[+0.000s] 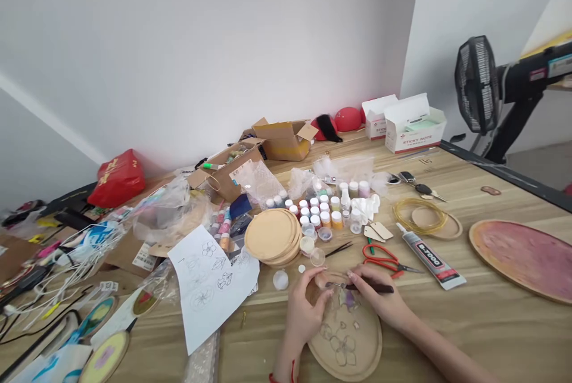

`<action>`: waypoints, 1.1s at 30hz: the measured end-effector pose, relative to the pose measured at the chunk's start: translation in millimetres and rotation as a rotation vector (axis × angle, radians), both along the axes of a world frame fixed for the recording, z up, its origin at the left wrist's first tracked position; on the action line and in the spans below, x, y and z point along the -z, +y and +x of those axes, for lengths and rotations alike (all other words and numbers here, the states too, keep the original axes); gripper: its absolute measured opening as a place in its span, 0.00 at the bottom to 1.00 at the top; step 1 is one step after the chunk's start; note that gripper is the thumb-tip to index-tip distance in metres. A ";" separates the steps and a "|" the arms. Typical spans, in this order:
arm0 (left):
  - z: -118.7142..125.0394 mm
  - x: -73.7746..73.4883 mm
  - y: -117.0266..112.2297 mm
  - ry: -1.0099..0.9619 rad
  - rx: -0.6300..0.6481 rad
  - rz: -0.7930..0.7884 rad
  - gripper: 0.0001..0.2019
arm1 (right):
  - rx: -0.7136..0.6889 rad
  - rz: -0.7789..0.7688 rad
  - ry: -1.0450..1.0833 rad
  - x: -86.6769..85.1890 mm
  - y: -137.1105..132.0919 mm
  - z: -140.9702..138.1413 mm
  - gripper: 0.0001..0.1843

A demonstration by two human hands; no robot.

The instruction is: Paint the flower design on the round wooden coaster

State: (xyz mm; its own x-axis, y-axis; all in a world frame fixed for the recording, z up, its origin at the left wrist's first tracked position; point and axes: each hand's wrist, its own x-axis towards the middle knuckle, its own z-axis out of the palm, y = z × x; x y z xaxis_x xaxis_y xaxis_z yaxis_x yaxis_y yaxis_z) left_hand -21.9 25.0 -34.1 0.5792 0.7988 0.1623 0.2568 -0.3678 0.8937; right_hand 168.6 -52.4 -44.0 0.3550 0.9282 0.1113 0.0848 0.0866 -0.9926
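An oval wooden plate [367, 344] with a raised rim lies on the table in front of me. On it are a wire flower outline, small wire petal shapes and a purple-tinted patch. My left hand [306, 305] is closed on the plate's upper left rim, thumb on the inner side. In my right hand [373, 293] is a slim tool with a dark handle [379, 288], pinched between the fingers. Its metal tip points left over the upper part of the plate, near the left fingertips. What the tip touches is too small to tell.
Orange-handled scissors [384, 261], tweezers [339, 248] and a glue tube [431, 258] lie beyond my hands. Stacked round wooden plates [270, 234] stand near several paint jars [315, 216]. A flower sketch sheet [201, 293] is at left, a pink-painted oval plate [527, 258] at right.
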 end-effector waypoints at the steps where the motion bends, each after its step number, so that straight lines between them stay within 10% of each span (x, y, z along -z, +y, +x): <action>1: 0.2 -0.4 0.7 0.000 0.007 0.002 0.19 | -0.003 0.002 0.007 -0.7 0.1 -0.1 0.20; 33: 8.2 -4.5 -3.1 -0.071 -0.096 -0.072 0.17 | 0.019 -0.050 0.022 -26.0 -3.4 -2.3 0.21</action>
